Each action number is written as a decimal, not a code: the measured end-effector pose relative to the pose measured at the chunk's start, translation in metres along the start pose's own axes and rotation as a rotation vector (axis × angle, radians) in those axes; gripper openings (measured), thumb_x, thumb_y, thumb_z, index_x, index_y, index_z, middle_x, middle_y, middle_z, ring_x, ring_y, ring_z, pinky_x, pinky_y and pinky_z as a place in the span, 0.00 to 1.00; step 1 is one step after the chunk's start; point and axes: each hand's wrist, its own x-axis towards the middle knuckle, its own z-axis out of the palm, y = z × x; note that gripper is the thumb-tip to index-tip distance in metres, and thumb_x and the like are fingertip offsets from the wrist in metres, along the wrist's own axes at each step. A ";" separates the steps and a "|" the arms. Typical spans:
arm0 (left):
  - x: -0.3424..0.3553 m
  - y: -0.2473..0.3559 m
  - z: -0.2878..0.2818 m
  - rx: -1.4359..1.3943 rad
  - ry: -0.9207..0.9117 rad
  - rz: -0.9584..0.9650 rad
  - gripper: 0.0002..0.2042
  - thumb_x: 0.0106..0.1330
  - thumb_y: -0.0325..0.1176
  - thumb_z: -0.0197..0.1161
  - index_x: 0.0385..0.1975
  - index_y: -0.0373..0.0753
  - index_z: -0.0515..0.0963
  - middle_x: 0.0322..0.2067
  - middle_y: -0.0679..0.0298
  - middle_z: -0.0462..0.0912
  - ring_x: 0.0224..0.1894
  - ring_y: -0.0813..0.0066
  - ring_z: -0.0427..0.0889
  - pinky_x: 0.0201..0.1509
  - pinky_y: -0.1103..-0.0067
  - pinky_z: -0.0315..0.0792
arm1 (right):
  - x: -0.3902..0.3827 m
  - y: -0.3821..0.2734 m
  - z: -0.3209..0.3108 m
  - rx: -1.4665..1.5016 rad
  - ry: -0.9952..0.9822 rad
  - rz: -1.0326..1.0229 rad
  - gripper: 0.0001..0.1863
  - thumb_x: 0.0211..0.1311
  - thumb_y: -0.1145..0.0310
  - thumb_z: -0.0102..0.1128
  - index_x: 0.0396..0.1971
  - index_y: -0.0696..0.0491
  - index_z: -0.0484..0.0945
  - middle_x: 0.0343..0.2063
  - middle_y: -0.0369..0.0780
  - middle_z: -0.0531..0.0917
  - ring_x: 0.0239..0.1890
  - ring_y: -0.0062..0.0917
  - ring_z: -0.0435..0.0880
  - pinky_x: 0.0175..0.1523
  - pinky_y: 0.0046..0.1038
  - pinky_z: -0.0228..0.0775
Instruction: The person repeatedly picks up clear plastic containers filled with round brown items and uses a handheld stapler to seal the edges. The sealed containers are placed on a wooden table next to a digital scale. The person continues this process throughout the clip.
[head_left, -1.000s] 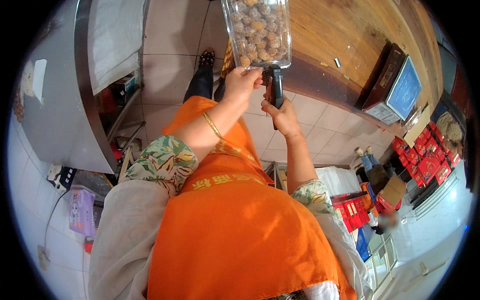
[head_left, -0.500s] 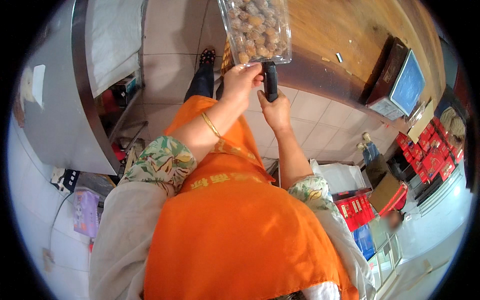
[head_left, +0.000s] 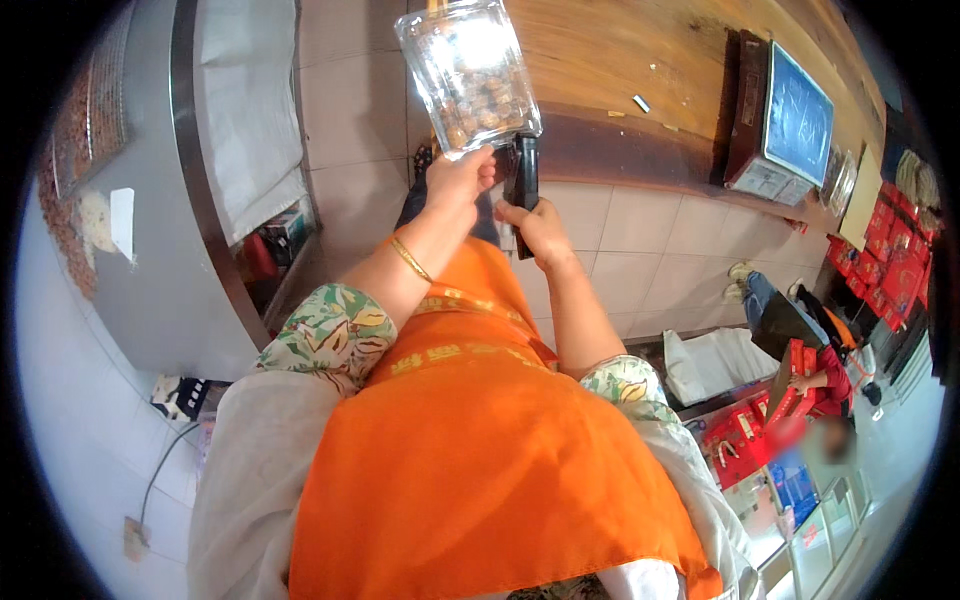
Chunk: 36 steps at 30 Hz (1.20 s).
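My left hand (head_left: 460,185) pinches the near edge of a clear plastic box (head_left: 515,90), which holds many small brown round pieces. Strong glare on its lid hides part of the contents. A slim black stapler (head_left: 526,165) is gripped in my right hand (head_left: 541,230), fingers closed around its lower part. Its upper end meets the box's near right corner; whether its jaws are pressed together I cannot tell. The box is held up beside the edge of a wooden table.
The wooden table (head_left: 600,60) carries a box with a blue top (head_left: 800,105) at right. A steel counter (head_left: 170,290) stands left. At the right, another person (head_left: 835,380) is beside red boxes (head_left: 735,440). Tiled floor (head_left: 650,225) shows between.
The box has shifted a little left and tilted, so glare now covers its lid. Both hands and the stapler moved slightly left and down with it. More of the person at right shows.
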 end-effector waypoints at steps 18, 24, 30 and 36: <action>0.043 0.072 -0.053 0.470 -0.200 0.111 0.06 0.50 0.28 0.58 0.28 0.37 0.72 0.24 0.65 0.75 0.26 0.80 0.75 0.29 0.84 0.71 | -0.031 0.052 -0.061 0.029 0.340 -0.269 0.12 0.51 0.70 0.58 0.34 0.60 0.74 0.27 0.37 0.77 0.32 0.18 0.72 0.39 0.21 0.65; 0.084 0.128 -0.029 0.246 -0.141 0.377 0.11 0.54 0.29 0.56 0.35 0.36 0.67 0.33 0.61 0.73 0.35 0.74 0.73 0.37 0.75 0.70 | -0.005 0.003 -0.077 -0.042 0.425 -0.437 0.11 0.51 0.68 0.59 0.31 0.59 0.74 0.26 0.35 0.77 0.30 0.18 0.71 0.38 0.22 0.64; 0.087 0.173 0.043 0.714 0.212 1.273 0.11 0.54 0.28 0.57 0.35 0.35 0.65 0.33 0.63 0.69 0.33 0.77 0.71 0.35 0.79 0.68 | 0.016 -0.020 -0.091 0.106 0.334 -0.526 0.13 0.51 0.68 0.58 0.34 0.60 0.74 0.30 0.39 0.79 0.32 0.20 0.74 0.40 0.22 0.65; 0.010 0.073 0.062 0.272 -0.144 0.745 0.05 0.58 0.29 0.55 0.30 0.37 0.67 0.25 0.64 0.70 0.25 0.79 0.69 0.29 0.81 0.66 | 0.048 -0.062 -0.106 -0.043 0.418 -0.600 0.17 0.48 0.65 0.61 0.36 0.60 0.74 0.30 0.45 0.79 0.33 0.26 0.76 0.41 0.26 0.66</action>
